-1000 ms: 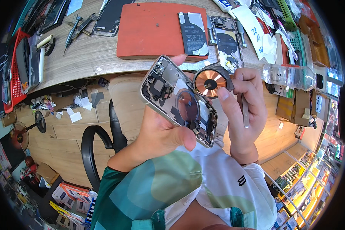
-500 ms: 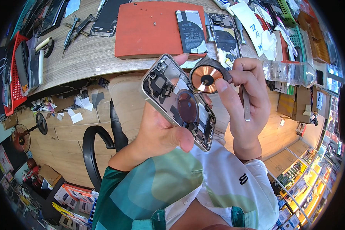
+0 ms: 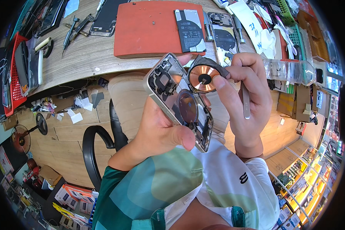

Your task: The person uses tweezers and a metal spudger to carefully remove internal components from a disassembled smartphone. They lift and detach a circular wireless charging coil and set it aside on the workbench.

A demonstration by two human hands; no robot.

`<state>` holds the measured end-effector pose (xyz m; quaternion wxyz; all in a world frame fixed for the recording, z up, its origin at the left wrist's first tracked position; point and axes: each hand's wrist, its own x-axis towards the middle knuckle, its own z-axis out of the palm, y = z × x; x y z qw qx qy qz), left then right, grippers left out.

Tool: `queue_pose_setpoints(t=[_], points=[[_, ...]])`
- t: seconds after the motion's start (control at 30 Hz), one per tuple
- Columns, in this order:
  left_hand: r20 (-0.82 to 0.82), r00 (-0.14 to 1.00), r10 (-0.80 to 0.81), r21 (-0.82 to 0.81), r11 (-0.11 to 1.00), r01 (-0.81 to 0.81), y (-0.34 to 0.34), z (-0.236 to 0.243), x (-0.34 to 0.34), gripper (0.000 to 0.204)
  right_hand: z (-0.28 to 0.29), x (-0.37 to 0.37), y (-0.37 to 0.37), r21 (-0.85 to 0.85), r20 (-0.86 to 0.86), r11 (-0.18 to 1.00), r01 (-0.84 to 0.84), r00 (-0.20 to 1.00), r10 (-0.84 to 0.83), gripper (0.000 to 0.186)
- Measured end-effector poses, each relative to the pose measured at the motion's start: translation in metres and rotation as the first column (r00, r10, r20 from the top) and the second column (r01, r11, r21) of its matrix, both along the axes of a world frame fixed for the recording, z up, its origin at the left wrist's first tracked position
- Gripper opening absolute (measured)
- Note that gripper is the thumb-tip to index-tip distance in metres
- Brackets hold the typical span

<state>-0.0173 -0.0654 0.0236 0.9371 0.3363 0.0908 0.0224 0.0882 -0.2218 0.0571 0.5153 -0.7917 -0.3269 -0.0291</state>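
Observation:
My left hand (image 3: pixel 157 124) grips an opened phone housing (image 3: pixel 171 102), tilted, its inner side showing. A dark camera block sits at its upper end, and a dark round patch (image 3: pixel 188 106) lies in its middle. Between thumb and fingers, my right hand (image 3: pixel 247 96) pinches a copper charging coil (image 3: pixel 204 78) with a dark backing film. The coil stands raised along the housing's right edge; whether it is still joined there I cannot tell. Metal tweezers (image 3: pixel 246 101) are tucked in the same right hand, pointing down past the palm.
On the bench lies a red mat (image 3: pixel 153 30) with tiny screws and a phone battery (image 3: pixel 190 30). Right of it is another opened phone (image 3: pixel 224 36) between screwdrivers. At left are a phone screen (image 3: pixel 103 21), a screwdriver (image 3: pixel 69 36) and a red basket (image 3: pixel 17 76). A chair armrest (image 3: pixel 90 145) stands beside me.
The housing has turned slightly and shifted a little right in my left hand. My right hand and the coil have moved only slightly; the coil's tilt differs a bit.

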Motion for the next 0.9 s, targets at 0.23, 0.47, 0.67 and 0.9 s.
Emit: queue_pose_setpoints(t=[0.23, 0.47, 0.67, 0.9], points=[[0.008, 1.000, 0.012, 0.011, 1.000, -0.012, 0.001, -0.002, 0.000, 0.141, 0.004, -0.002, 0.001, -0.079, -0.014, 0.994, -0.070, 0.997, 0.070, 0.026], [0.035, 0.997, 0.066, -0.014, 0.998, -0.066, -0.002, 0.002, 0.001, 0.138, 0.001, -0.005, 0.001, -0.174, 0.114, 0.982, -0.072, 0.989, 0.093, 0.042], [0.120, 0.992, 0.039, -0.004, 0.999, -0.039, -0.001, -0.004, -0.001, 0.136, 0.010, -0.006, 0.001, -0.267, 0.240, 0.960, -0.078, 0.960, 0.145, 0.034], [0.099, 0.994, 0.048, -0.038, 0.998, -0.044, -0.004, -0.012, -0.005, 0.140, 0.003, -0.011, 0.002, -0.229, 0.243, 0.972, -0.060, 0.963, 0.117, 0.027]])
